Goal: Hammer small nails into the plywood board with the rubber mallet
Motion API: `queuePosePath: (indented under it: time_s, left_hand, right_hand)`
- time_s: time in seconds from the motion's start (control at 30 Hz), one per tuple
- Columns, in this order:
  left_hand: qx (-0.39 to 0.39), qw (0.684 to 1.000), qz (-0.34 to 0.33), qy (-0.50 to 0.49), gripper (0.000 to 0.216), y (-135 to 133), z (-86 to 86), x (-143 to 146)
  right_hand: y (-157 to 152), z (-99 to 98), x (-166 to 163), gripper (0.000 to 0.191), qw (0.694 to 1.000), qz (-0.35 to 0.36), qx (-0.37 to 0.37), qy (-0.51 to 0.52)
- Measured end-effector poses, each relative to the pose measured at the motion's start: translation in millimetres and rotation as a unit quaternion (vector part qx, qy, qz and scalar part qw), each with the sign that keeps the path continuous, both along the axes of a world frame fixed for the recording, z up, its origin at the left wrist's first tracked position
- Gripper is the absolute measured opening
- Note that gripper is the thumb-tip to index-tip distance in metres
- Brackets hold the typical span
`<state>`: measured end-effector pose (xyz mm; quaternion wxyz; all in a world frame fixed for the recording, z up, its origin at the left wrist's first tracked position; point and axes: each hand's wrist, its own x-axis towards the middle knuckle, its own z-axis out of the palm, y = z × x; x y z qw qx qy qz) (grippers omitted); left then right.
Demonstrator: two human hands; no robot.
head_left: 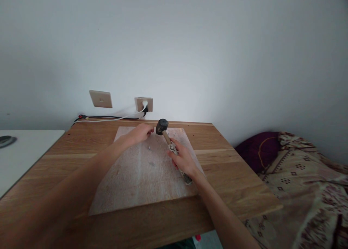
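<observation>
On the board, the right hand grasps a mallet, its head toward one o'clock. At twelve, the left hand curls near the far edge; whether it pinches anything, I cannot tell. Beyond, a wall socket holds a white plug. Bare tabletop opens at three.

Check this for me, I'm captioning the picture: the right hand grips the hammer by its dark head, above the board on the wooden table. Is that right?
Not quite: the head camera's view shows the right hand gripping the hammer by its handle, not its dark head, above the board on the wooden table.
</observation>
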<state>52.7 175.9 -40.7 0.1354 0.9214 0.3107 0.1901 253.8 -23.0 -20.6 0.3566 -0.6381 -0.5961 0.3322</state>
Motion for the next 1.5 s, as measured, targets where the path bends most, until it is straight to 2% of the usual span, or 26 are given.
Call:
queuePosePath:
  time_s: [0.1,0.23,0.43,0.6,0.77,0.87,1.03,1.23,1.33,1.4,1.5]
  left_hand:
    - [-0.037,0.999,0.009,-0.023,0.023,1,-1.1,3]
    - [-0.099,0.989,0.035,-0.104,0.016,-3,-11.4,-1]
    - [-0.076,0.98,0.065,-0.17,0.012,-10,-22.6,-4]
    - [-0.114,0.975,0.081,-0.172,0.016,-10,-22.7,-2]
    - [-0.091,0.977,0.075,-0.179,0.011,-13,-21.5,-3]
    - [-0.117,0.973,0.081,-0.183,0.017,-15,-21.8,-3]
    - [-0.142,0.964,0.093,-0.203,0.045,-14,-25.2,-3]
    - [-0.144,0.964,0.087,-0.206,0.047,-11,-26.7,-5]
    - [-0.114,0.974,0.095,-0.172,0.041,-19,-20.2,-14]
    - [-0.061,0.987,0.082,-0.127,0.033,-30,-13.6,-24]
    - [0.036,0.999,-0.022,-0.031,0.025,-53,-3.7,-36]
  right_hand:
    - [0,-0.5,-2,0.059,1.0,0.001,0.001,-0.004]
    - [1,-1.6,-5,0.06,1.0,-0.003,0.002,-0.018]
    - [5,-2.7,-11,0.063,1.0,0.002,0.003,-0.016]
    - [7,0.0,-16,0.064,1.0,0.007,0.016,-0.025]
    - [9,1.5,-19,0.064,0.999,0.0,0.028,-0.036]
    - [9,1.9,-20,0.064,0.999,-0.004,0.026,-0.038]
    - [10,3.5,-24,0.064,0.997,0.006,0.033,-0.063]
    - [12,3.9,-27,0.063,0.996,0.015,0.028,-0.088]
    - [12,2.6,-26,0.063,0.994,0.011,0.048,-0.096]
    - [11,1.3,-25,0.063,0.995,0.016,0.047,-0.088]
    - [10,-1.4,-23,0.064,0.998,0.014,0.032,-0.058]
